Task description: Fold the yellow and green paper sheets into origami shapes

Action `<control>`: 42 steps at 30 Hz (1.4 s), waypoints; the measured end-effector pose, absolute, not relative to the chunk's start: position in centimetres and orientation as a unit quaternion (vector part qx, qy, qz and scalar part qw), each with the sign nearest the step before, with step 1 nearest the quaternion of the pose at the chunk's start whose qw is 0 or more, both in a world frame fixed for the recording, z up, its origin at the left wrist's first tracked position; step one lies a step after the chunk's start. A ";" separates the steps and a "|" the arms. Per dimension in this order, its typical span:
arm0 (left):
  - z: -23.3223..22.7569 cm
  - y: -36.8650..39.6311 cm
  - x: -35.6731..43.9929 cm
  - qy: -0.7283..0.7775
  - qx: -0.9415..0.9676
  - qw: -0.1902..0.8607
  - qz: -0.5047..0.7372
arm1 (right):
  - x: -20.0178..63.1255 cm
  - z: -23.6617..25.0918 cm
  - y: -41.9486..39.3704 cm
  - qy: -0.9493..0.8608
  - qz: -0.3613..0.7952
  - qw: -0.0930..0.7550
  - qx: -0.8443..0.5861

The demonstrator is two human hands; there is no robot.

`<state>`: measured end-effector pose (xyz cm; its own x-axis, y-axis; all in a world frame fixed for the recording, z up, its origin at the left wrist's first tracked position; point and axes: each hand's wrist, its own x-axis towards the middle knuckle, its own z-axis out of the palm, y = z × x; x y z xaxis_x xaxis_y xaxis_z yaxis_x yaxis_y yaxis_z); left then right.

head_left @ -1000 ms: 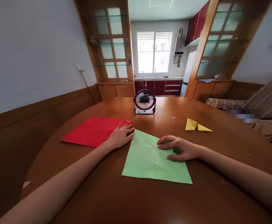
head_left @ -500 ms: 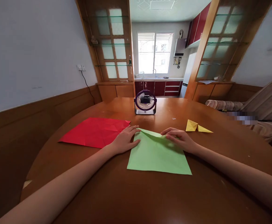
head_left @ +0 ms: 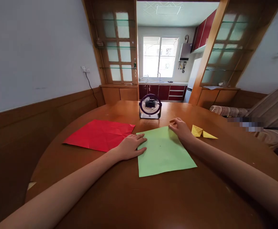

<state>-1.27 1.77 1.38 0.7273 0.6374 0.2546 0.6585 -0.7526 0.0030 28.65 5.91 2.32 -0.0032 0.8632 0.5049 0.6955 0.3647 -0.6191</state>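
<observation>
A green sheet of paper [head_left: 164, 152] lies flat on the round wooden table [head_left: 153, 200] in front of me. My left hand [head_left: 130, 146] rests palm down on the sheet's left edge, fingers spread a little. My right hand [head_left: 180, 128] presses on the sheet's far right corner, fingers bent over the paper. A creased red sheet [head_left: 100, 134] lies flat just left of my left hand. A folded yellow paper shape [head_left: 202, 132] sits to the right of my right hand.
A small purple desk fan [head_left: 150, 106] stands at the table's far side, behind the green sheet. A wood-panelled wall runs along the left. A striped sofa [head_left: 267, 111] is at the right. A kitchen with a window lies beyond.
The folded flap of the green sheet has been opened out, so the sheet now lies flat as a rectangle. My right hand moved away from me to the far corner; my left hand shifted slightly right.
</observation>
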 end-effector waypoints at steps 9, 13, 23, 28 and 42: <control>2.1 0.4 -0.2 -0.342 -0.928 0.107 -0.103 | 25.6 1.8 1.6 -0.873 -0.199 0.135 -0.424; 2.3 0.1 -0.1 -0.314 -0.937 0.093 -0.123 | 25.5 1.6 1.1 -0.887 -0.103 0.147 -0.425; 1.9 -0.1 -0.6 -0.165 -0.973 -0.047 -0.154 | 27.1 0.9 4.1 -0.917 0.064 0.194 -0.342; 1.8 0.1 -0.4 -0.122 -0.980 0.036 -0.156 | 28.1 1.1 2.4 -0.923 0.088 0.227 -0.297; 1.5 -0.7 0.5 -0.171 -0.961 0.146 -0.163 | 30.4 2.0 -3.3 -0.925 0.171 0.218 -0.260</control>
<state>0.50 -0.70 1.47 0.8883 0.2811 0.3631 0.3763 -0.8988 -0.2248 30.37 -3.33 2.01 -0.7696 0.5558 0.3143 0.4065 0.8060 -0.4302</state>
